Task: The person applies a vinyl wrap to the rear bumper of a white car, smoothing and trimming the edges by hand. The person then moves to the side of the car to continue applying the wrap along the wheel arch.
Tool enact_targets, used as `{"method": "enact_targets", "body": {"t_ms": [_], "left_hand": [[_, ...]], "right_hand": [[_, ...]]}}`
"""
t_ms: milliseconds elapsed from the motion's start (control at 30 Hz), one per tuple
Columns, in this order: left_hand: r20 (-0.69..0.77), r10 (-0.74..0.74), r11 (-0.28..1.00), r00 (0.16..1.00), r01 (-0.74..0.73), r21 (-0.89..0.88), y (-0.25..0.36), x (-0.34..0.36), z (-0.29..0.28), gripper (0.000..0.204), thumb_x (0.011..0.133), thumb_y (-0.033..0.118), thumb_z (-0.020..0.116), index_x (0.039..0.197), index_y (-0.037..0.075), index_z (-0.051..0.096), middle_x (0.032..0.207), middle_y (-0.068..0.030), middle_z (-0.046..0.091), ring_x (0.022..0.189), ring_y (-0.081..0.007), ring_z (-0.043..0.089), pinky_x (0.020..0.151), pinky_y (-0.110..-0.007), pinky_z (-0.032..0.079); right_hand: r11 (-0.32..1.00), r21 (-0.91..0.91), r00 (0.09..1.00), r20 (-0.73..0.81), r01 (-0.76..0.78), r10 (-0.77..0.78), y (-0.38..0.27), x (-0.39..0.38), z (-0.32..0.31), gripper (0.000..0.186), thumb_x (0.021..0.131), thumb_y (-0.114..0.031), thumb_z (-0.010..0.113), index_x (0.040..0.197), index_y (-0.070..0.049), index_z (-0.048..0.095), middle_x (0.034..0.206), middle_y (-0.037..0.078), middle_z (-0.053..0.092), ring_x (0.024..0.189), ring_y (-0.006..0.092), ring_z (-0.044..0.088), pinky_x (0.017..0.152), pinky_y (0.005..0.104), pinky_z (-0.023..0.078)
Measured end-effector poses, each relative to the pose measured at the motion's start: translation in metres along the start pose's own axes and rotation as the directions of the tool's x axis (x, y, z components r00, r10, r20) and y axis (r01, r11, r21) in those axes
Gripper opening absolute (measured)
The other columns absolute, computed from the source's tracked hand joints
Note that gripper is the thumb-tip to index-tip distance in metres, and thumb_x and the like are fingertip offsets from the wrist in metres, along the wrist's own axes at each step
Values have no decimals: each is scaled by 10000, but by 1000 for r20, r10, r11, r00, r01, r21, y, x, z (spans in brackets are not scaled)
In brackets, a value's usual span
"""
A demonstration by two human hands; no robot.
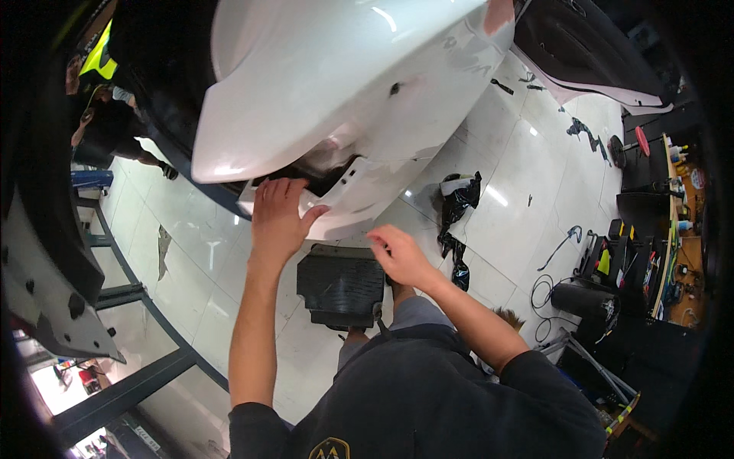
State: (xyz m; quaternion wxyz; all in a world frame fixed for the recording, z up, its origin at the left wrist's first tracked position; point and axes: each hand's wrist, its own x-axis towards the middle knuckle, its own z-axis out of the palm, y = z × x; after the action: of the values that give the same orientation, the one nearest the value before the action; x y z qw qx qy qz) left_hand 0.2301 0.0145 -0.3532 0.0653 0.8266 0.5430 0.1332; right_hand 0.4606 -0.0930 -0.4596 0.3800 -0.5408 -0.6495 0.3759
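Note:
A large glossy white car bumper (321, 84) hangs above me, filling the upper middle of the view. My left hand (279, 218) is raised with its fingers hooked over the lower edge of a white panel at a dark opening in the bumper. My right hand (397, 256) is lower and to the right, fingers pinched together, just under the bumper's lower edge; whether it holds something small I cannot tell. Below both hands a black ribbed plastic part (340, 283) lies near my knees.
White tiled floor (520, 176) with a crumpled black bag (457, 206) and scraps. A tool cart and cables (627, 260) stand at the right. A dark metal lift frame (138, 298) runs along the left. Another person (99, 115) crouches at far left.

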Motion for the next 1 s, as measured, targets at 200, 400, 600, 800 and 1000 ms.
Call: {"method": "enact_targets", "body": {"t_ms": [200,400,600,800,1000], "left_hand": [[34,-10,999,999,11,-42,9,23,20,391,778,381,807,842,33,641,877,-105,609,961,-309,572,1015,-462,384],[30,-16,1000,999,17,-20,2,19,28,395,781,366,802,846,32,600,876,-125,571,940,-343,558,969,-466,381],[-49,28,1000,998,-28,-3,-4,26,36,383,907,346,715,736,45,551,775,-112,551,841,-327,559,905,-465,404],[-303,131,991,944,-112,78,-4,24,51,308,905,227,711,700,70,543,726,-77,551,750,-302,553,833,-439,428],[-453,212,975,866,-155,159,-13,23,65,235,874,202,702,727,81,566,753,-79,579,778,-305,590,830,-452,456]], "right_hand": [[996,-21,986,145,-82,85,36,13,-36,224,925,-103,599,1107,14,659,1018,203,670,911,372,681,813,429,539],[986,28,980,114,-166,162,55,9,-48,205,929,-113,599,1063,21,678,1009,212,693,895,373,683,801,421,537],[928,178,945,38,-328,326,67,8,-58,218,930,-142,609,1069,10,683,965,209,721,877,368,701,791,415,544],[911,36,911,-17,-410,411,102,-16,-44,228,927,-145,619,1087,2,688,942,180,731,865,293,710,789,390,549],[926,-18,926,-34,-376,376,69,-48,-25,227,911,-165,613,1056,-4,682,936,199,729,902,369,705,813,435,546]]}}
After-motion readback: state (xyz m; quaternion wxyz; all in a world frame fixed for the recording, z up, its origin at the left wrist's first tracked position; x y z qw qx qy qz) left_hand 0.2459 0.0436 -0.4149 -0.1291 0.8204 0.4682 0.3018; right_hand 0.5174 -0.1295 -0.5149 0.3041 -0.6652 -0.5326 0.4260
